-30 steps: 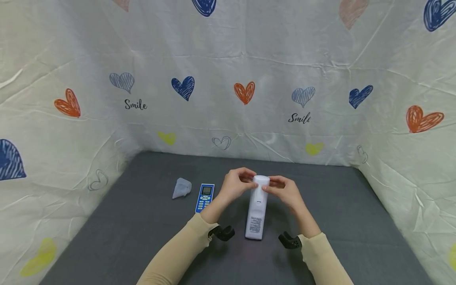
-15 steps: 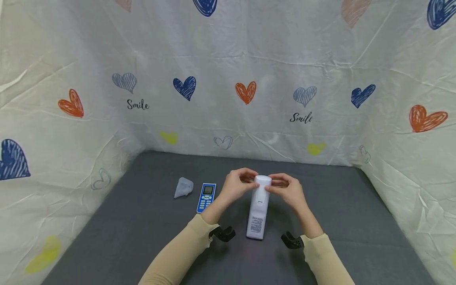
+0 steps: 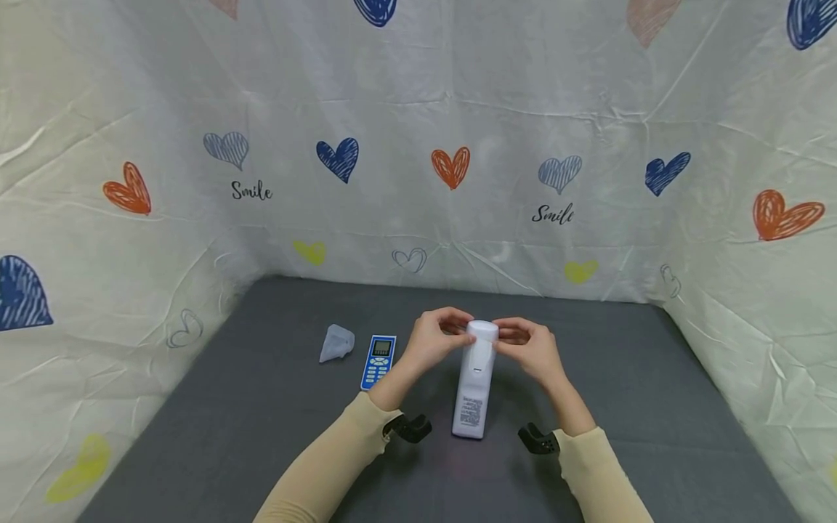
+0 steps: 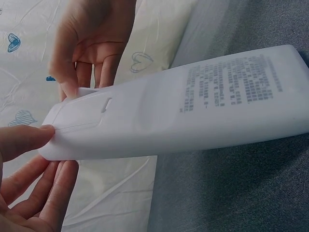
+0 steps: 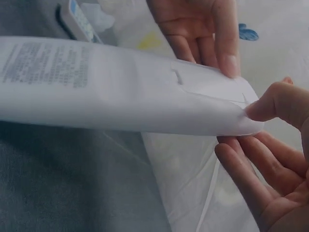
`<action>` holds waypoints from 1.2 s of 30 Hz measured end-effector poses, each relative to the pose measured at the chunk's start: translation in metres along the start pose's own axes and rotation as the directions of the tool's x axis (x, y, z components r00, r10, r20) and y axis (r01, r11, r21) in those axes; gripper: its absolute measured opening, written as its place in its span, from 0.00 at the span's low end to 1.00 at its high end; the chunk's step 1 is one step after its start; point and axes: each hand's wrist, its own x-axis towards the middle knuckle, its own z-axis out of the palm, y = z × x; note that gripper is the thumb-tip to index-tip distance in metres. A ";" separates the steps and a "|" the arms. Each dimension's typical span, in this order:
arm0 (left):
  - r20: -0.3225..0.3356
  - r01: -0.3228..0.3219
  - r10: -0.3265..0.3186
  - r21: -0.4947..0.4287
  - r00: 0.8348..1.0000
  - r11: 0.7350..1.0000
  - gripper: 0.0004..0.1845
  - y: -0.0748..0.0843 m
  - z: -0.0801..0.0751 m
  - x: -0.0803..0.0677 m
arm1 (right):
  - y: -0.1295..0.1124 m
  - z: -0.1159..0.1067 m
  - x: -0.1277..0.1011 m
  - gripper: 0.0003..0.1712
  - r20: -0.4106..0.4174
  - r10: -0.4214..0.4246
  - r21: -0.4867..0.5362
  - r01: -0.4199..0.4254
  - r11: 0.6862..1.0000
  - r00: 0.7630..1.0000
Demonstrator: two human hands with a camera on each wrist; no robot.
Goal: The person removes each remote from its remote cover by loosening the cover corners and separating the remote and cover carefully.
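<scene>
A white remote control [image 3: 469, 396] is held back side up between both hands, its far end raised off the table. My left hand [image 3: 431, 340] pinches the far end from the left, thumb on the back and fingers underneath. From the right, my right hand [image 3: 535, 353] grips the same end, its thumb at the edge of the battery cover [image 4: 82, 112]. In the left wrist view a thin white edge stands up beside that thumb. Printed text covers the near part of the remote's back. Its button side is hidden.
A blue remote-like device [image 3: 378, 360] with a small screen lies left of the hands, partly behind the left wrist. Farther left is a crumpled translucent pale piece [image 3: 336, 343]. The grey tabletop [image 3: 261, 436] meets a white heart-printed cloth [image 3: 497, 94] at the back and sides.
My right thumb has slid slightly right, from the remote's back towards its edge. My left hand and the remote have hardly moved.
</scene>
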 end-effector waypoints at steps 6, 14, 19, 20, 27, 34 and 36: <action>0.006 0.008 -0.008 0.003 1.000 1.000 0.13 0.001 0.000 0.000 | 0.002 0.003 -0.001 0.19 -0.024 -0.115 -0.098 0.112 0.989 0.993; -0.005 -0.010 0.010 0.035 1.000 0.999 0.13 0.000 0.001 0.001 | -0.021 0.003 -0.011 0.14 -0.047 -0.409 -0.197 0.393 0.898 0.912; -0.003 -0.007 0.007 0.044 1.000 0.999 0.13 -0.001 0.002 0.000 | -0.018 0.003 -0.011 0.14 -0.079 -0.463 -0.183 0.443 0.878 0.883; -0.004 -0.008 0.009 0.045 1.000 0.999 0.13 -0.001 0.002 0.000 | -0.017 0.004 -0.010 0.13 -0.086 -0.471 -0.177 0.452 0.874 0.878; -0.001 -0.018 0.018 0.063 1.000 0.998 0.13 -0.003 0.000 0.000 | -0.010 0.008 -0.005 0.12 -0.139 -0.516 -0.160 0.495 0.854 0.845; 0.000 -0.015 0.015 0.058 1.000 0.998 0.12 -0.002 0.000 -0.002 | -0.007 0.010 -0.003 0.10 -0.196 -0.507 -0.131 0.490 0.862 0.839; 0.011 -0.022 0.021 0.059 1.000 0.998 0.12 -0.002 -0.001 -0.001 | -0.007 0.011 -0.003 0.10 -0.207 -0.500 -0.124 0.484 0.866 0.841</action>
